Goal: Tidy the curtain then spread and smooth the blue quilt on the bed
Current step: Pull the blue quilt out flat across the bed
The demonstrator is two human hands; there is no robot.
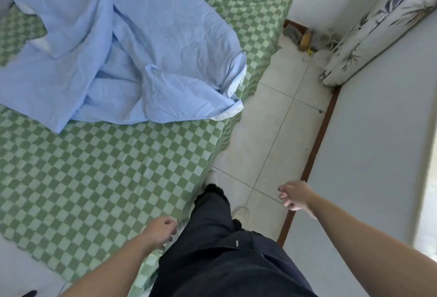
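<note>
a: where is the blue quilt from your fingers?

b: it lies well ahead of your fingers, crumpled and folded over itself on the bed with the green checked sheet. none of it is spread, so this part is all left to do.

a: and the curtain?

b: it hangs bunched by the wall, far beyond your right fingertips. i judge it looks gathered, but i cannot tell if it is finished.

a: what do your hands hold?

b: nothing. your left hand hangs at the bed edge, fingers loosely curled. your right hand is over the floor tiles, fingers also loosely curled, pinching nothing.
</note>
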